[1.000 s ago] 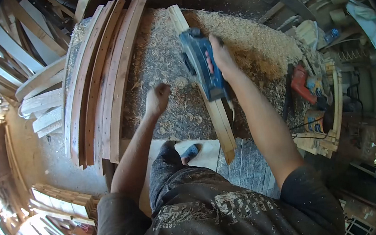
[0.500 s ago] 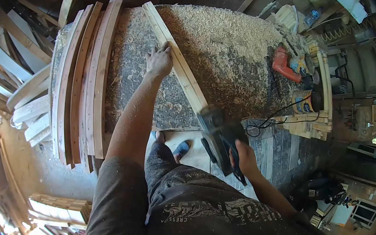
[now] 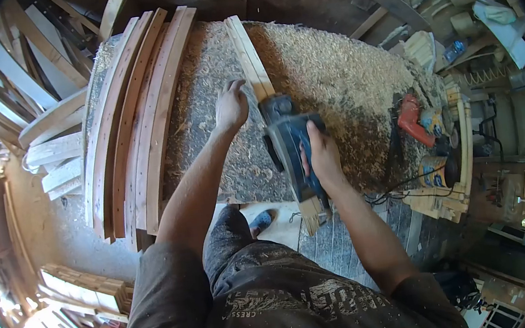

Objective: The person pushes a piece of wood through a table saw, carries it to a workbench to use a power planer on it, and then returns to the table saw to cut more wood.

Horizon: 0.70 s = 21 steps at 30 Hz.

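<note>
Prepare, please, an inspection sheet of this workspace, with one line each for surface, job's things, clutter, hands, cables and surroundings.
Surface: workbench strewn with wood shavings, heavy toward the far right.
Job's things: blue planer on a wooden beam; the beam's near end overhangs the bench.
Clutter: curved boards at left; red power tool at right.
Hands: right hand grips the planer; left hand beside the beam, contact unclear.
Cables: dark cable near the bench's near right corner; ends not traceable.
Surroundings: stacked wood pieces at lower left.
</note>
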Tool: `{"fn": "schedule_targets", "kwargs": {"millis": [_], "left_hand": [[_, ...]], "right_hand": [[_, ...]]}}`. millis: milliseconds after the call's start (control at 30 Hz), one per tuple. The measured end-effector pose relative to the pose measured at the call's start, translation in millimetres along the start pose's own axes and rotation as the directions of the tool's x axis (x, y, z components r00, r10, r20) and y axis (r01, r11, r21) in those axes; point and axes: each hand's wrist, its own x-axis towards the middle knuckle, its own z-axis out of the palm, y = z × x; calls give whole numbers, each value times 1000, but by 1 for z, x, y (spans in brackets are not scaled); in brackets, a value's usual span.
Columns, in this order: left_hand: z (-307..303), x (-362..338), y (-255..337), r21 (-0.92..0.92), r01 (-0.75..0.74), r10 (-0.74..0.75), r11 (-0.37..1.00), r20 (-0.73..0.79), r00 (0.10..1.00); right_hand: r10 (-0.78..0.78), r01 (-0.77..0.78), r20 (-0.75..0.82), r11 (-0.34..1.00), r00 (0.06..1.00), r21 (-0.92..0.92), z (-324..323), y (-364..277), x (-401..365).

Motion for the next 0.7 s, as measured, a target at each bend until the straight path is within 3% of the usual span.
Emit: {"fn": "schedule_targets", "kwargs": {"millis": [67, 367, 567, 700], "left_hand": [[-11, -15, -3, -109, 118, -126, 987, -74, 989], [-40, -67, -31, -277, 232, -256, 932, -53, 965], [-47, -97, -16, -266, 271, -266, 925, 53, 962], [-40, -129, -2, -272, 165, -144, 948, 96, 985]], "right_hand": [[-5, 5, 0, 999, 1000, -34, 14, -22, 39], [-68, 68, -6, 997, 998, -33, 84, -108, 187], [-135, 135, -6, 991, 991, -23, 121, -168, 277], [-345, 342, 36, 938, 938, 58, 123, -170, 286]]}}
